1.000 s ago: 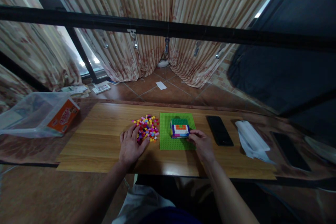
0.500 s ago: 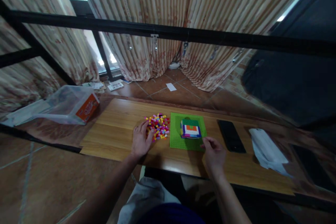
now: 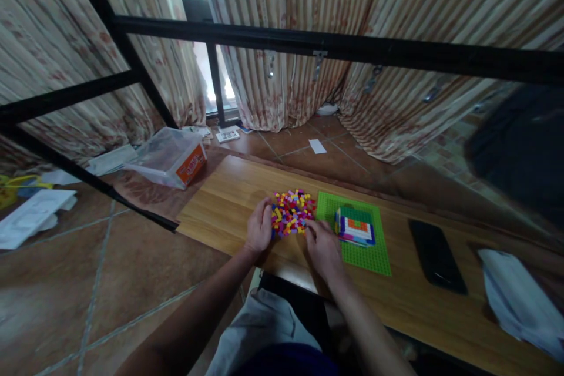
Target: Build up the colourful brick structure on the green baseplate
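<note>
A loose heap of small toy building bricks (image 3: pixel 293 211) in pink, yellow, red, purple and orange lies on the wooden board. At its left edge my left hand (image 3: pixel 259 228) rests on its side, fingers stretched out and holding nothing. My right hand (image 3: pixel 325 249) is at the heap's lower right edge, fingers bent and pressed together; whatever they may hold is hidden. Just right of it lies a green studded baseplate (image 3: pixel 370 261). On the plate stands a low block built of bricks (image 3: pixel 356 227), with green, white, orange and blue on it.
A black phone (image 3: pixel 437 255) and a white plastic packet (image 3: pixel 522 294) lie to the right on the wooden board (image 3: pixel 220 211). Beyond its left end stands a clear plastic box (image 3: pixel 165 155) with an orange label. A black metal bar (image 3: pixel 282 38) crosses in front of the curtains.
My right hand has moved left from the baseplate's near right corner to the brick heap. My left hand stays at the heap's left edge. The view has swung left.
</note>
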{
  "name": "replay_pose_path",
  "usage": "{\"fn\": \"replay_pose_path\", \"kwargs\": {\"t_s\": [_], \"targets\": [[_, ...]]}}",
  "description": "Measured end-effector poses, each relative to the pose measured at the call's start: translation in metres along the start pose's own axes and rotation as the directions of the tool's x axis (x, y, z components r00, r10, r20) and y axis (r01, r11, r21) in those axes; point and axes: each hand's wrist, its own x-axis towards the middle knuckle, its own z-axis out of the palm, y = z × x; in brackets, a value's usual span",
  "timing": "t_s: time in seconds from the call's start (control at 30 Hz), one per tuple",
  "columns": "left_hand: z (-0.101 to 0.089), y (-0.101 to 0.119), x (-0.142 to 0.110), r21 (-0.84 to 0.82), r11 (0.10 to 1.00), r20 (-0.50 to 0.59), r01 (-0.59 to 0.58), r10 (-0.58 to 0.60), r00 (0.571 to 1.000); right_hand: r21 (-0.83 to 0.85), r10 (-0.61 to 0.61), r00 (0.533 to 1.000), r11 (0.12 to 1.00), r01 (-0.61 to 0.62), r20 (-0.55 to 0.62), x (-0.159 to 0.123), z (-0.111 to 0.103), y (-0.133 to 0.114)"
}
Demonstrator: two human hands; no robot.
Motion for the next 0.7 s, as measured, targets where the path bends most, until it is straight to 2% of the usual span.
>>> {"fn": "replay_pose_path", "kwargs": {"t_s": [0.07, 0.17, 0.3, 0.37, 0.5, 0.6, 0.7], "targets": [[0.001, -0.001, 0.000, -0.019, 1.000, -0.001, 0.010, -0.011, 1.000, -0.077, -0.031, 0.999, 0.996, 0.034, 0.039, 0.009, 0.001, 0.000], [0.002, -0.006, 0.001, -0.065, 0.997, -0.009, 0.030, -0.030, 0.999, -0.097, -0.065, 0.996, 0.993, 0.071, 0.065, 0.013, 0.001, 0.003], [0.001, -0.009, 0.001, -0.125, 0.991, -0.025, 0.047, -0.050, 0.998, -0.064, -0.051, 0.999, 0.997, 0.051, -0.004, 0.004, 0.005, -0.002], [-0.001, -0.008, 0.001, -0.158, 0.986, -0.036, 0.050, -0.057, 0.998, -0.016, -0.093, 0.996, 0.996, 0.093, -0.005, -0.003, 0.009, -0.011], [-0.002, -0.004, 0.002, -0.220, 0.973, -0.043, 0.066, -0.077, 0.996, 0.065, -0.233, 0.965, 0.972, 0.227, 0.118, -0.009, 0.024, -0.034], [-0.002, -0.005, 0.002, -0.234, 0.969, -0.045, 0.078, -0.091, 0.995, 0.017, -0.252, 0.948, 0.967, 0.253, 0.194, -0.007, 0.033, -0.044], [-0.001, -0.008, 0.003, -0.216, 0.974, -0.054, 0.074, -0.087, 0.995, -0.014, -0.233, 0.947, 0.970, 0.242, 0.219, -0.001, 0.038, -0.046]]}}
